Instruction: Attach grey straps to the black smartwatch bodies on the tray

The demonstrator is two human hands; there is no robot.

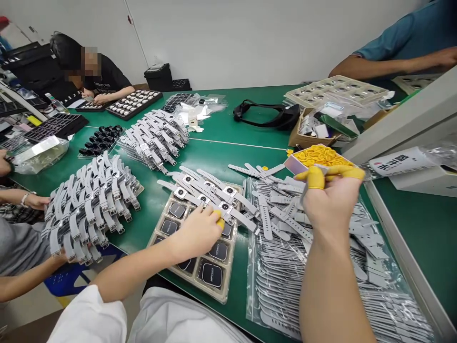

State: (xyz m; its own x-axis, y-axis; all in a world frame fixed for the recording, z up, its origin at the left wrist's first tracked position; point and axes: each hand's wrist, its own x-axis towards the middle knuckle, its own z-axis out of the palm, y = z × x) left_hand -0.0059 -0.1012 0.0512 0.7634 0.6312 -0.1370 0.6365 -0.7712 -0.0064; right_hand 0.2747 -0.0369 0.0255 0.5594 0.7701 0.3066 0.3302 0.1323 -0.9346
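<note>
My left hand (200,233), with a yellow finger cot, bends over a beige tray (230,281). Its fingers are closed together at a watch (204,199) with grey straps; what they grip is hidden. Several other strapped watches lie across the far cells, sensor backs up. Black square watch faces (212,275) sit in the near cells. My right hand (332,195), also in yellow finger cots, is raised above a pile of loose grey straps (282,267) on clear plastic. Pinched in it is a grey watch strap (304,194), partly covered by the fingers.
Behind my right hand stands a box of yellow finger cots (317,155). Stacks of strapped watches (93,205) stand at left, beside a co-worker's hand (37,201). Black goggles (266,114), a cardboard box (303,126) and another tray (335,90) lie farther back. A white post (403,124) rises at right.
</note>
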